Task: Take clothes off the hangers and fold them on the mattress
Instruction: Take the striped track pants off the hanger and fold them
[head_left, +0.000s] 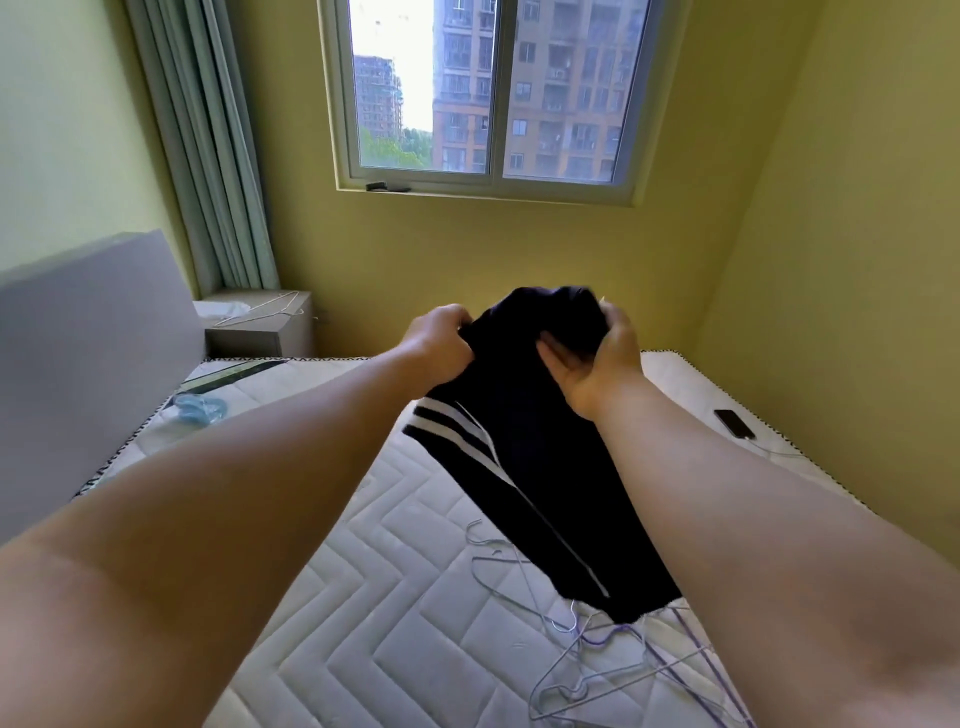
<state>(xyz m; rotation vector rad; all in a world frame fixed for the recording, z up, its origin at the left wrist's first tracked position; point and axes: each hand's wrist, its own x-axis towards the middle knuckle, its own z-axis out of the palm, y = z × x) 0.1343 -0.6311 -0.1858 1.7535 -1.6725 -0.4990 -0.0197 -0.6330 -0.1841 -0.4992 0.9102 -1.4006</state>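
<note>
Both hands pinch the dark garment (530, 457) at its top edge, left hand (441, 343) and right hand (597, 364) curled into the cloth; it hangs below the grip, above the mattress (363, 597); bare hangers (597, 654) lie beneath its hem, so stripping seems largely done; judging by this, folding this piece remains; no folded pile shows.

A person's left hand (441, 340) and right hand (597, 358) grip the bunched top of a dark navy garment with white stripes (524, 457), held up above a white quilted mattress (395, 597). Thin wire hangers (571, 654) lie tangled beneath it (a black smartphone (732, 422) rests near the mattress's far edge).
</note>
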